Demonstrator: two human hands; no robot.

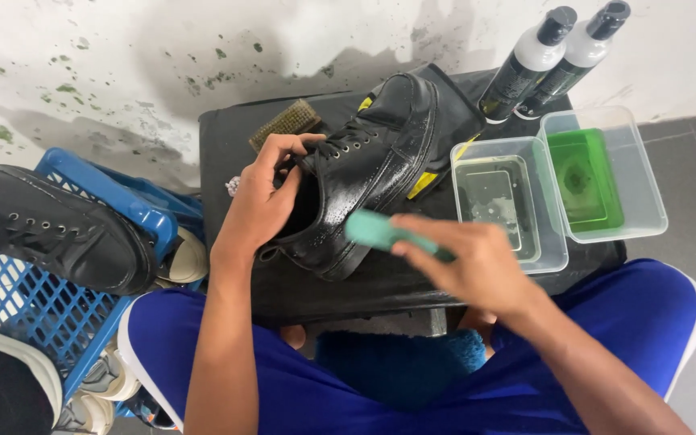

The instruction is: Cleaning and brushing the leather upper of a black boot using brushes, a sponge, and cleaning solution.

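While left hand (263, 197) grips collar of wet black shoe (368, 173) on bench (227, 137), right hand (477, 262) closed on teal brush (376, 231) at sole. Risks: slick leather slips from grip; elbow tips nearby water tubs (553, 242); bottles (557, 56) topple.

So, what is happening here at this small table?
A seated person cleans a wet black lace-up shoe on a black table. The left hand holds the shoe at its opening, and the right hand holds a teal brush against its side. Two clear tubs with liquid and two bottles stand to the right. Another black shoe lies on a blue basket.
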